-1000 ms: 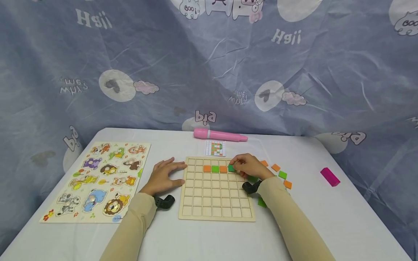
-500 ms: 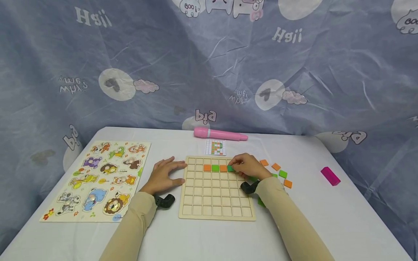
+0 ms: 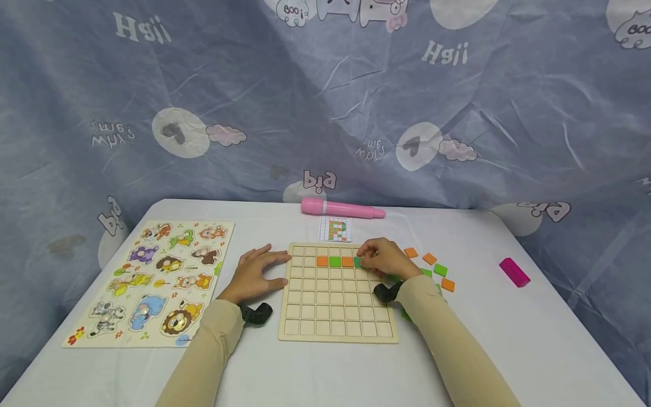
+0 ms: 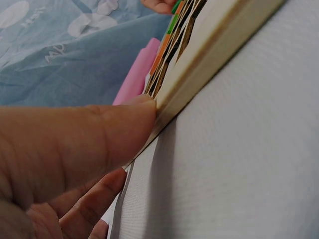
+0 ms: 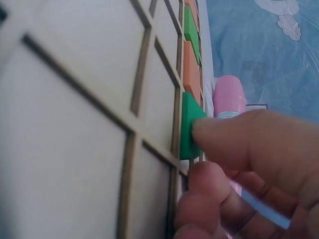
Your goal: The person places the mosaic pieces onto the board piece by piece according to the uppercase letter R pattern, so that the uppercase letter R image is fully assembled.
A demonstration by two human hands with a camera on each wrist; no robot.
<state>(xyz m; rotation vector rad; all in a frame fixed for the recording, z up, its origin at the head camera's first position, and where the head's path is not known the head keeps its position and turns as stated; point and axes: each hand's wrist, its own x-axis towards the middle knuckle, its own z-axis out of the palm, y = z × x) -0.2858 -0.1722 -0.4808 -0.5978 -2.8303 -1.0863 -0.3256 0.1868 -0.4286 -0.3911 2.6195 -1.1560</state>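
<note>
A square wooden grid board (image 3: 337, 314) lies on the table. In its second row from the back sit an orange tile (image 3: 322, 261), a light green tile (image 3: 334, 262) and another orange tile (image 3: 347, 262). Beside them, my right hand (image 3: 385, 259) holds a dark green tile (image 5: 190, 130) at the neighbouring cell; the tile looks slightly tilted, one digit pressed on it and the other fingers curled. My left hand (image 3: 256, 275), fingers spread, touches the board's left edge with its thumb (image 4: 124, 127) and a fingertip.
Loose orange (image 3: 429, 258) and green tiles (image 3: 440, 270) lie right of the board, partly under the right arm. Behind it are a small pattern card (image 3: 335, 229) and a pink pen-like stick (image 3: 343, 208). An animal puzzle board (image 3: 152, 282) lies left, a magenta block (image 3: 514, 272) right.
My right hand has shifted very slightly left over the dark green tile, which stays at the same cell. The left hand keeps its place at the board's edge.
</note>
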